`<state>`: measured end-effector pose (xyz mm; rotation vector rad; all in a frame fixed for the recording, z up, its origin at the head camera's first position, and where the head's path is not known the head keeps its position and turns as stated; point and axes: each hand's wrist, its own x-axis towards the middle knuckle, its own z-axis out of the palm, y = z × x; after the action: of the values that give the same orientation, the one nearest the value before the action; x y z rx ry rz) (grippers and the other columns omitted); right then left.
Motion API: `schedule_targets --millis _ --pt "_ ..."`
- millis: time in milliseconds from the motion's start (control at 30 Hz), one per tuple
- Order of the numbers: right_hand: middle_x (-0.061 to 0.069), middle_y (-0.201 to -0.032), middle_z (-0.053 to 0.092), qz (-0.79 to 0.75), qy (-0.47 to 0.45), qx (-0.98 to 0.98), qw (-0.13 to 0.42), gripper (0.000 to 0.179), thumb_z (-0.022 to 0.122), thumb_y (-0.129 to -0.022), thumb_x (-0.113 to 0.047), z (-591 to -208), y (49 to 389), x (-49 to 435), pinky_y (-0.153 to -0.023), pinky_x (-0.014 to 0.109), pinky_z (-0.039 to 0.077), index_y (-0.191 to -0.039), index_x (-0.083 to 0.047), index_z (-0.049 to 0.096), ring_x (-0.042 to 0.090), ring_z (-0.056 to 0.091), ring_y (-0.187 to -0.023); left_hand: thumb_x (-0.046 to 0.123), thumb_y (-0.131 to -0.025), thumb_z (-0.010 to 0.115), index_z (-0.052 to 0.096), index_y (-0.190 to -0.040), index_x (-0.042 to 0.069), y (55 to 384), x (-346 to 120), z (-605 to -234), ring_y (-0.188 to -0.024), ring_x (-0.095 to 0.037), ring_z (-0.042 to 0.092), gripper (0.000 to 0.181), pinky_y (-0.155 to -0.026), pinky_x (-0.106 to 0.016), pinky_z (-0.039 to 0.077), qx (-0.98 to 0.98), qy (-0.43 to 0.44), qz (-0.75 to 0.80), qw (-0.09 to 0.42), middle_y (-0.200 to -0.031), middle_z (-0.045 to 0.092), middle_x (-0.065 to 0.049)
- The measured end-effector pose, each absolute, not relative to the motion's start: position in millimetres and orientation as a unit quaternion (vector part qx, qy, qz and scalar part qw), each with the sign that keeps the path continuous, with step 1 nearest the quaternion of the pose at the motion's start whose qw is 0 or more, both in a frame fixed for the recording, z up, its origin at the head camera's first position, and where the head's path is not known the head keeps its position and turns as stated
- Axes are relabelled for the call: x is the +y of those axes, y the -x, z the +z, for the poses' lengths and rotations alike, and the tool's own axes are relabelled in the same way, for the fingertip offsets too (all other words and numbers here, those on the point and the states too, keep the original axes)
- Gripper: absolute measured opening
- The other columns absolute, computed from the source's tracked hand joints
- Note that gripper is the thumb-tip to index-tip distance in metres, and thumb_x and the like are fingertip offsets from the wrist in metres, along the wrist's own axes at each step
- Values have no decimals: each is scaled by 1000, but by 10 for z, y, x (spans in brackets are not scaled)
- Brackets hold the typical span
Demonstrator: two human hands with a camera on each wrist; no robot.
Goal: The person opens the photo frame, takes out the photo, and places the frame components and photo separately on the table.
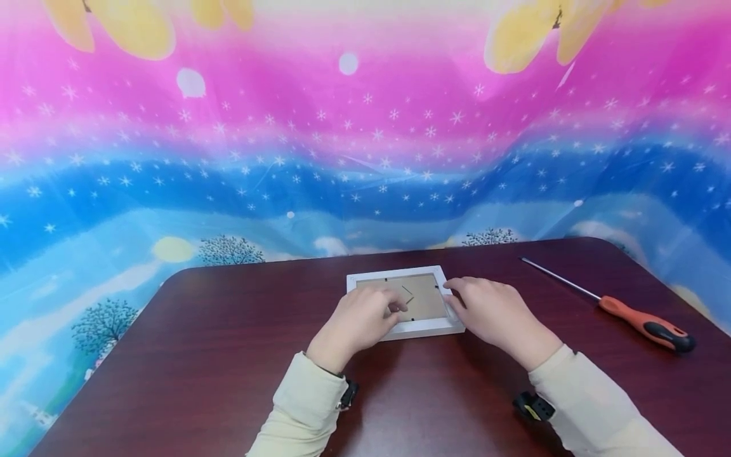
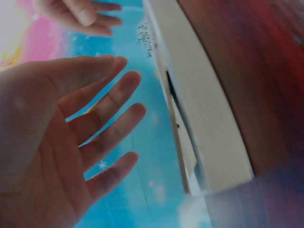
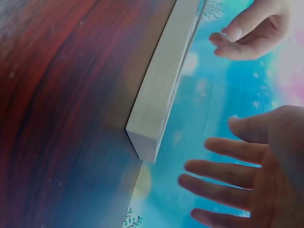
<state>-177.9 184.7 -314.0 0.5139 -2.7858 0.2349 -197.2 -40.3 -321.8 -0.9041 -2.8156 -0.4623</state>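
Note:
A white picture frame [image 1: 451, 326] lies on the table with its brown backing board [image 1: 425, 295] facing up. Small dark tabs stand along the inner edge, and a thin angled line marks the board's middle. My left hand [image 1: 362, 319] hovers over the frame's left part, covering some of it; its fingers are loosely bent and hold nothing. In the left wrist view, a gap shows between the board and the frame's side [image 2: 213, 118]. My right hand [image 1: 495, 314] is by the frame's right edge, fingers spread and apart from the frame in the right wrist view [image 3: 266, 175].
On the right of the dark red wooden table [image 1: 240, 355] lies a screwdriver [image 1: 639, 320] with an orange and black handle, its shaft pointing to the back left. A colourful printed cloth [image 1: 320, 146] hangs behind the table.

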Motion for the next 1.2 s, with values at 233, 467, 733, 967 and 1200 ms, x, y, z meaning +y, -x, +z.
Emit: schedule_targets --millis 233,467,733,967,1200 --pt "8 -93 72 50 -220 -951 209 19 71 -91 -18 -3147 1813 1916 -66 46 57 -104 -5 75 25 69 -81 26 -95 67 73 -108 19 1916 -541 -3286 -97 -12 63 16 -78 -33 52 -945 287 -122 102 -102 67 6" --pt "15 -105 71 1 -248 -927 282 34 73 -87 -23 -3136 1841 2257 -79 51 55 -114 -2 71 33 67 -96 32 -94 68 70 -115 18 1913 -688 -3305 -107 -21 61 25 -88 -40 50 -949 264 -117 124 -117 67 3" --pt "18 -109 68 -54 -292 -903 311 47 73 -80 -25 -3260 1760 2567 -78 52 54 -121 -1 67 36 65 -99 33 -95 66 68 -120 16 1922 -785 -3267 -109 -23 59 31 -92 -43 48 -959 240 -114 97 -117 67 0" --pt "18 -101 69 -89 -314 -894 306 66 26 -106 -49 -3363 1697 2923 -69 51 56 -113 0 70 34 67 -90 35 -94 69 67 -122 11 1916 -796 -3266 -111 -26 58 37 -95 -44 47 -962 237 -112 74 -117 66 -5" --pt "19 -95 68 -105 -310 -890 318 88 3 -102 -53 -3384 1706 3261 -57 49 53 -105 1 72 35 67 -80 36 -93 69 65 -125 9 1932 -797 -3268 -114 -27 58 42 -97 -45 46 -962 240 -117 61 -120 65 -7"
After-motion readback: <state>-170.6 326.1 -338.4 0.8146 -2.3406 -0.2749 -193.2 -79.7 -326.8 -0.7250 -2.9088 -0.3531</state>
